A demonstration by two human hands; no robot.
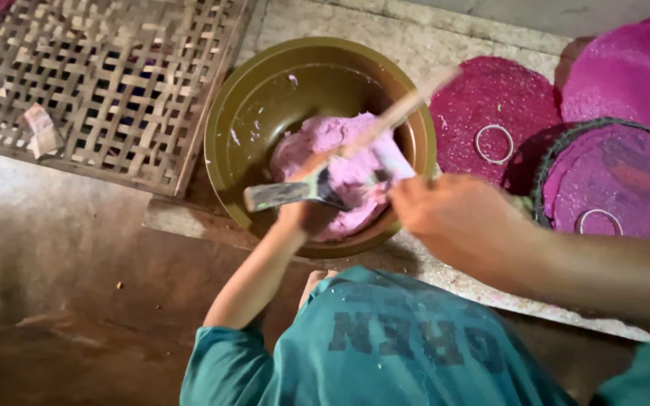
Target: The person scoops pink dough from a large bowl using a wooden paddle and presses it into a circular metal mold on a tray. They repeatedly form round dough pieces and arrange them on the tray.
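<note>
No packages, labels, signs or screens in view.

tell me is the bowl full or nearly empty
Nearly empty: one pink dough lump sits at the bottom of the bowl, bare walls above.

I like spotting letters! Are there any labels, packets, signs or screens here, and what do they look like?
No packets, signs or screens.
Shirt print: dark block letters across the teal shirt, bottom middle, seen upside down.
Paper scrap: small, crumpled, pale with reddish marks, lying on the woven bamboo mat at left; too blurred to tell more.
</note>
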